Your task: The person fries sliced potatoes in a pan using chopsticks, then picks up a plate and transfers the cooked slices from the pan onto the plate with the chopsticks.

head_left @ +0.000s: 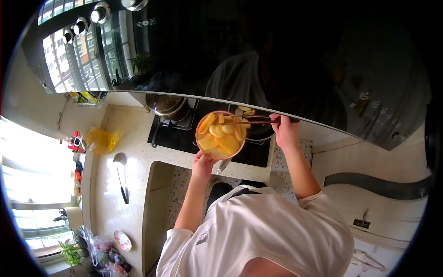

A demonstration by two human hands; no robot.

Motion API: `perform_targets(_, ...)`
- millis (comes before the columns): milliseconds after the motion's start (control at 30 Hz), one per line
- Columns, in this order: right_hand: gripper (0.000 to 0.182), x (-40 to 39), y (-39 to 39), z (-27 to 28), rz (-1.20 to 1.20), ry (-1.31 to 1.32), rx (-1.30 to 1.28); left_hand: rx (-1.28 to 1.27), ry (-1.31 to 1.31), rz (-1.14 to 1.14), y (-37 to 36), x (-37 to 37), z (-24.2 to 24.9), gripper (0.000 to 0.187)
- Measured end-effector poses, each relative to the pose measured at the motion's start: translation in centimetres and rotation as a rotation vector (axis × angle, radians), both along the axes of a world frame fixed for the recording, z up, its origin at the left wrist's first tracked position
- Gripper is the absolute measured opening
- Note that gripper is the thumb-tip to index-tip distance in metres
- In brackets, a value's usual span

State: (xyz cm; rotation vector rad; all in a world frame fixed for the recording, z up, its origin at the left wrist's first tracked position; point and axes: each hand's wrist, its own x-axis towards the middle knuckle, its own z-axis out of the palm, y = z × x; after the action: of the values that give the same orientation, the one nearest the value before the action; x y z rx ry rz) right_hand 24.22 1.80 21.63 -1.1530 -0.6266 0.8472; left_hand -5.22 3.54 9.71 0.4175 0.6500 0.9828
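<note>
My left hand (pixel 203 166) grips the near rim of an orange-edged bowl (pixel 199 142), closed around it. The bowl is tilted and full of pale yellow slices (pixel 222 134), which look like potato. Dark chopsticks (pixel 263 122) are in my right hand (pixel 286 132), closed on their thick ends. Their tips reach across the bowl to the slices. Behind the bowl is a pan (pixel 261 131) on the stove, partly hidden by the bowl and chopsticks, with several slices (pixel 245 111) in it.
A lidded pot (pixel 168 107) stands on the left of the black stove (pixel 173 137). The range hood (pixel 286 60) hangs low over the back. On the left counter (pixel 138 171) are an oil jug (pixel 100 141), a ladle (pixel 121 173), a small plate (pixel 122 240) and plastic bags (pixel 102 247).
</note>
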Motion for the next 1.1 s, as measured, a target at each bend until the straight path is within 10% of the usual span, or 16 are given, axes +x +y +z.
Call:
perform_targets(333,0.039,4.2,0.7,-1.4,0.039,0.083,0.087,0.049,-0.052,0.010,-0.2,-1.0,-0.7,0.023)
perform_targets(500,0.036,6.5,0.9,-4.4,0.099,-0.565,-0.129,0.003,-0.007,0.099,-0.5,-2.3,-0.8,0.021)
perform_targets(800,0.033,3.3,3.3,-15.1,0.075,-0.470,-0.278,0.021,0.004,0.130,-1.2,-4.5,-1.4,0.027)
perform_targets(1100,0.040,5.5,5.2,-19.9,-0.299,-1.086,-0.084,0.001,-0.028,0.149,-1.5,-4.8,-1.5,0.022)
